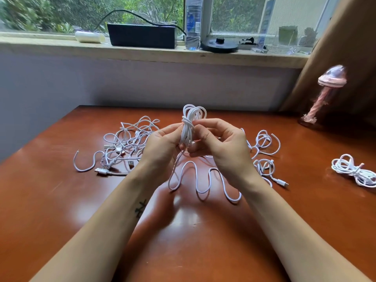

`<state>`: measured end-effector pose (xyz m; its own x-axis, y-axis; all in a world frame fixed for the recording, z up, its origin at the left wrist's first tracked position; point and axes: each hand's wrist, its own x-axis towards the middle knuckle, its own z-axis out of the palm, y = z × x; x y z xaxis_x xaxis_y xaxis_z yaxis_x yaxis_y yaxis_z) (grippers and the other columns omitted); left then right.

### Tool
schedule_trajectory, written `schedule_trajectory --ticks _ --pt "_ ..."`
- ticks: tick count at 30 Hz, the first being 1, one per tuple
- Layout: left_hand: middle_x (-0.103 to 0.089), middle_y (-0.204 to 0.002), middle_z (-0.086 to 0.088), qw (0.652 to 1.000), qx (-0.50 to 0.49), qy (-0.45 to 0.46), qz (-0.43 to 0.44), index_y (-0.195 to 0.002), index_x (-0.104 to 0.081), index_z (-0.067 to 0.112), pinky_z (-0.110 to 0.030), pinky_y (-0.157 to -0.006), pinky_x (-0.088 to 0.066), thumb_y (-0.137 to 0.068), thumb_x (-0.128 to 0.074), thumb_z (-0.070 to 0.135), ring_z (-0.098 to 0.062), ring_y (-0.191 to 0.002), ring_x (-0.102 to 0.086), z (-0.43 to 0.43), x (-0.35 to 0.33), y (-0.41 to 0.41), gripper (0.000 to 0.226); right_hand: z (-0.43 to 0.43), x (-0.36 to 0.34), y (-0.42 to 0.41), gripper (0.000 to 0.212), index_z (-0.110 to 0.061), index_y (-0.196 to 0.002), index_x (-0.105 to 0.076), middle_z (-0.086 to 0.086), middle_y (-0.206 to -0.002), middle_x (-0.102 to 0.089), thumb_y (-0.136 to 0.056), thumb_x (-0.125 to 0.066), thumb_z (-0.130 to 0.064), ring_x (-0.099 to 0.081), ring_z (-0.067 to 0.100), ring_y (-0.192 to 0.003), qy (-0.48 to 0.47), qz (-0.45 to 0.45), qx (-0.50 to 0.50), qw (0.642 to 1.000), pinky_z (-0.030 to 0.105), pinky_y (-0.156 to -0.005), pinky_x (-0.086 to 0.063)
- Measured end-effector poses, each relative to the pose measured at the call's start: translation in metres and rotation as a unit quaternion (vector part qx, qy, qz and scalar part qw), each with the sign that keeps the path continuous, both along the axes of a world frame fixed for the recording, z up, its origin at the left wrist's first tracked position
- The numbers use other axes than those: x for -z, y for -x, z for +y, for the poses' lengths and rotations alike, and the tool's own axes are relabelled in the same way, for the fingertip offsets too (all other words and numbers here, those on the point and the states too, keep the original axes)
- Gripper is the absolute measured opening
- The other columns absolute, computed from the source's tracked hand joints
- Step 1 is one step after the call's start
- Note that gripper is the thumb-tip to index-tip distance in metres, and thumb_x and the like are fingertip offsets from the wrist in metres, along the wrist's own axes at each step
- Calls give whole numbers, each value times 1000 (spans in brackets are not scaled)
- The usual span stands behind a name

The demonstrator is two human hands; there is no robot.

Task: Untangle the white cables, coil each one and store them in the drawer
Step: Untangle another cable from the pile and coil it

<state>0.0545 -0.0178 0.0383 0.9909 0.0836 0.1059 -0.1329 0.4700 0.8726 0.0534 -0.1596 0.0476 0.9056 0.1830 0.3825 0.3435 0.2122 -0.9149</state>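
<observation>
I hold a half-coiled white cable [192, 119] upright above the middle of the brown table [61, 190]. My left hand [162, 143] grips the lower part of the bundle. My right hand [219, 139] pinches the strand wound round its waist. The cable's loose tail [203, 180] snakes in waves across the table below my hands. A tangled heap of white cables [126, 143] with USB plugs lies to the left. More loose cable [264, 151] lies to the right behind my right hand. One coiled cable [354, 171] rests at the far right. No drawer is in view.
A pink jellyfish-shaped lamp [325, 92] stands at the table's back right corner by a brown curtain [345, 47]. The windowsill behind holds a black box [142, 35], a water bottle [193, 23], a black round base [219, 44] and small items.
</observation>
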Motion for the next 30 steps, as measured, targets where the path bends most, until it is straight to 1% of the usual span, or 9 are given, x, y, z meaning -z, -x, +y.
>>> schedule_trajectory --ticks 5,7,9,11,15,18,21,25,30 --pt "-75 -85 -8 995 -49 -80 -18 -97 -75 4 -22 -68 -53 -92 -67 10 -14 -74 -66 0 3 -1 11 -3 -4 -1 12 0 -105 -72 15 -82 -72 -97 -64 -6 -70 31 -61 -10 8 42 999 41 -58 -62" --pt "-75 -80 -4 990 -85 -111 -24 -95 -75 7 -21 -66 -51 -94 -68 11 -10 -68 -66 2 5 -4 9 -6 -6 -3 12 -1 -104 -72 10 -80 -72 -98 -64 -8 -71 28 -62 -10 3 58 998 42 -59 -60" --pt "-75 -76 1 982 -113 -147 -32 -93 -76 9 -18 -65 -50 -94 -68 14 -6 -65 -64 5 7 -5 9 -8 -6 -5 10 -2 -101 -73 12 -81 -73 -97 -65 -8 -71 26 -64 -9 1 75 997 44 -62 -61" --pt "-76 -80 2 968 -144 -198 -49 -94 -77 12 -19 -68 -51 -94 -70 17 -5 -70 -66 6 8 -6 9 -8 -4 -7 9 -5 -99 -75 15 -84 -75 -97 -67 -8 -72 25 -69 -3 -6 95 995 42 -65 -62" --pt "-78 -85 -1 933 -197 -284 -99 -94 -78 16 -30 -76 -59 -93 -72 17 -12 -77 -71 4 10 -5 6 -9 0 -10 9 -9 -95 -75 6 -82 -77 -97 -66 -7 -74 21 -77 -1 -18 117 993 33 -68 -60" --pt "-77 -84 0 915 -209 -322 -123 -96 -78 16 -41 -74 -61 -92 -72 19 -27 -78 -72 4 12 -6 8 -9 2 -11 11 -4 -96 -73 7 -82 -76 -98 -63 -4 -75 22 -78 -10 -14 118 993 31 -70 -60" --pt "-75 -83 -2 896 -227 -352 -147 -97 -77 14 -44 -70 -59 -92 -72 17 -31 -75 -69 3 15 -5 8 -8 3 -12 12 1 -97 -71 12 -87 -76 -100 -60 -2 -76 24 -80 -21 -5 114 993 31 -71 -61" --pt "-70 -83 -5 863 -263 -392 -183 -98 -77 14 -40 -66 -54 -90 -74 13 -23 -68 -62 1 15 -4 8 -8 4 -13 12 2 -98 -70 13 -87 -76 -100 -59 -2 -76 25 -81 -31 3 118 993 32 -71 -61" --pt "-65 -82 -1 821 -290 -440 -221 -98 -77 13 -31 -62 -50 -88 -74 11 -11 -63 -57 1 14 -3 10 -6 5 -13 11 2 -98 -69 11 -85 -75 -100 -59 -2 -75 20 -76 -45 -2 126 991 29 -69 -60"
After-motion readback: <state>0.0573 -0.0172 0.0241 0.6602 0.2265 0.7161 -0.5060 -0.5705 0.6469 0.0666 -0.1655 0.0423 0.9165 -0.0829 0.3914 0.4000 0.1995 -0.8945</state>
